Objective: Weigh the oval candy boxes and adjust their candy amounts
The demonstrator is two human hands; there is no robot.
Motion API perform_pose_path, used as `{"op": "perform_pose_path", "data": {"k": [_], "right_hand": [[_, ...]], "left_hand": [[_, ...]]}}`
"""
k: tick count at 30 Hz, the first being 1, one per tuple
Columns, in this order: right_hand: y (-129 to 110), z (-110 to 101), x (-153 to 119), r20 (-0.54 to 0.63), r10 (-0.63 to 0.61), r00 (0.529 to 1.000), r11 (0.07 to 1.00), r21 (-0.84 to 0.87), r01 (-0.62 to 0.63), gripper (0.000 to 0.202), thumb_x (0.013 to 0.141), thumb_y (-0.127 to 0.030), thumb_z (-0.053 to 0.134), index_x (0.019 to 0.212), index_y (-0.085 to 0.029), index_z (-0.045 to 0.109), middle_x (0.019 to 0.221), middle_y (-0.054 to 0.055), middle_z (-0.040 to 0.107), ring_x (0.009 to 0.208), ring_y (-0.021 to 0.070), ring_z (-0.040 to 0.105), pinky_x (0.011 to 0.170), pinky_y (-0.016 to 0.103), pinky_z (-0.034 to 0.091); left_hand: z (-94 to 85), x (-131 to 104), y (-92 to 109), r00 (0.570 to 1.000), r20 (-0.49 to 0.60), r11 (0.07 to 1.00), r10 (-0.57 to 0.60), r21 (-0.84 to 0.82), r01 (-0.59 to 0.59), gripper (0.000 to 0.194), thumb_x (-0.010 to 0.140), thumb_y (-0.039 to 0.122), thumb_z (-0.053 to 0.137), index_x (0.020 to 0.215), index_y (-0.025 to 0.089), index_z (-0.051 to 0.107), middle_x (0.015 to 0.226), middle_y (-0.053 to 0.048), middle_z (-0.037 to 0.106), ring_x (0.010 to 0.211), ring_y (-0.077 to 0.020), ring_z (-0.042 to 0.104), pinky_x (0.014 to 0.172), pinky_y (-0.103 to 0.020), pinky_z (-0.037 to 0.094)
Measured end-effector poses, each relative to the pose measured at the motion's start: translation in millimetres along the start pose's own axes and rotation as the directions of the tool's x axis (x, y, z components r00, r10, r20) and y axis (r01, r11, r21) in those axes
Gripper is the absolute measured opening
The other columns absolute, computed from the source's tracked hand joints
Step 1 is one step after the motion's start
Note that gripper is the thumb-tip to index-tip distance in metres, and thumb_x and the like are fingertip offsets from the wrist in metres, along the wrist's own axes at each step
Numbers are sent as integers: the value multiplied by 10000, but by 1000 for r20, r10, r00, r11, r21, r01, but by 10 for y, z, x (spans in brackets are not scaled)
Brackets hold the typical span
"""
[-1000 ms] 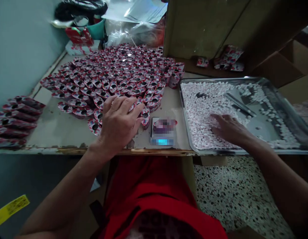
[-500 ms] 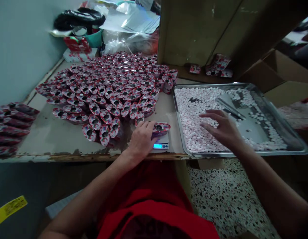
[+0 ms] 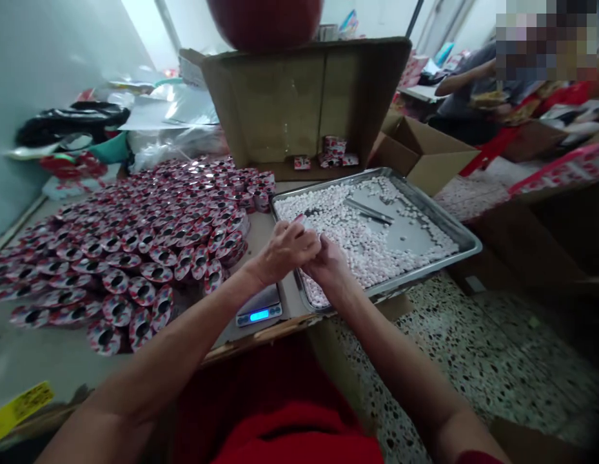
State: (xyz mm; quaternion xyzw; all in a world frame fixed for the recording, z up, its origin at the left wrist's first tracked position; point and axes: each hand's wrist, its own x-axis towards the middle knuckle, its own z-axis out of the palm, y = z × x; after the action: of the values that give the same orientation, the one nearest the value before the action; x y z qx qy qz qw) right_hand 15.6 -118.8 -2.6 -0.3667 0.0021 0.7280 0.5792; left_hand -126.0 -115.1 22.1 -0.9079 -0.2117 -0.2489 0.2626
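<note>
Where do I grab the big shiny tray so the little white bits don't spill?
Probably best with two hands on the raised rim of the metal tray, one at its left end and one at its right, from outside. The rim stands up, giving fingers an edge, and the white pieces lie loose inside, so keep it level.

The person wears a plain red garment (image 3: 299, 435), a dark red sleeve edge (image 3: 477, 457) at the right elbow (image 3: 456, 428).
</note>
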Motion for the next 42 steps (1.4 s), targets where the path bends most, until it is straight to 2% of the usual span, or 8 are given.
{"op": "perform_pose_path", "data": {"k": [3, 9, 13, 17, 21, 27, 32, 42], "right_hand": [[-31, -18, 46, -41, 12, 999, 996, 89, -8, 174, 1050, -160, 421, 998, -218, 577, 757, 6, 636, 662, 177, 620, 541, 231, 574], [-156, -124, 14, -51, 146, 988, 984, 109, -140, 251, 1100, -241, 370, 1054, -174, 608, 919, 124, 665, 804, 233, 693, 612, 298, 650], [-389, -266, -47, 26, 118, 993, 993, 2, -118, 146, 939, -109, 584, 1043, -199, 632, 1008, 119, 657, 865, 223, 692, 669, 284, 674], [-733, -383, -29, 203, -22, 979, 966, -247, 73, 390, 714, 16, 669, 1037, -203, 659, 994, 70, 675, 775, 149, 641, 590, 171, 603], [-913, -486, 11, 288, 7, 958, 854, -500, 144, 235, 770, -122, 766, 982, -190, 691, 865, 27, 657, 538, 88, 450, 393, 130, 386], [-876, -667, -40, 257, -152, 954, 655, -697, 292, 369, 717, -403, 956, 868, -189, 697, 747, 14, 647, 520, 78, 407, 420, 139, 312], [-1033, -603, -74, 277, -207, 938, 415, -844, 341, 366, 620, -273, 958, 929, -199, 776, 834, 48, 709, 659, 135, 531, 543, 204, 442], [-1267, -226, -131, 164, -183, 969, 417, -880, 228, 255, 663, -225, 838, 899, -207, 743, 769, 60, 624, 586, 133, 400, 488, 305, 209]], "left_hand": [[174, 30, 1, 959, 52, 955, -279, -89, 282, 89, 954, 133, 688, 945, 221, 687, 1010, -72, 686, 991, -266, 562, 875, -407, 449], [318, -124, 123, 520, 105, 422, -848, -460, 781, 301, 770, 181, 845, 985, 210, 637, 985, -24, 660, 959, -218, 630, 877, -338, 509], [-15, -493, 145, 390, 313, 162, -866, -562, 811, 417, 795, 318, 867, 1112, 204, 623, 1041, -14, 708, 923, -176, 682, 849, -295, 539], [-457, -914, 220, 357, 435, 199, -826, -367, 909, 402, 768, 281, 893, 1098, 221, 673, 1013, -10, 750, 932, -209, 710, 851, -327, 547], [-637, -1110, 331, 413, 468, 356, -782, -209, 911, 361, 791, 195, 880, 1101, 221, 698, 1097, -46, 780, 1026, -254, 720, 941, -394, 566], [-925, -1267, 243, 493, 403, 545, -771, 18, 838, 886, 669, 264, 1010, 1456, 231, 606, 1251, -110, 750, 1171, -337, 660, 1053, -490, 537], [-1258, -1505, 72, 504, 300, 544, -810, 62, 837, 595, 788, 328, 926, 1332, 257, 696, 1223, -93, 754, 1151, -344, 656, 1043, -492, 541], [-1441, -1601, 63, 489, 133, 483, -862, -75, 872, 430, 931, 358, 784, 1343, 298, 678, 1228, -80, 740, 1184, -347, 654, 1072, -525, 524]]}}
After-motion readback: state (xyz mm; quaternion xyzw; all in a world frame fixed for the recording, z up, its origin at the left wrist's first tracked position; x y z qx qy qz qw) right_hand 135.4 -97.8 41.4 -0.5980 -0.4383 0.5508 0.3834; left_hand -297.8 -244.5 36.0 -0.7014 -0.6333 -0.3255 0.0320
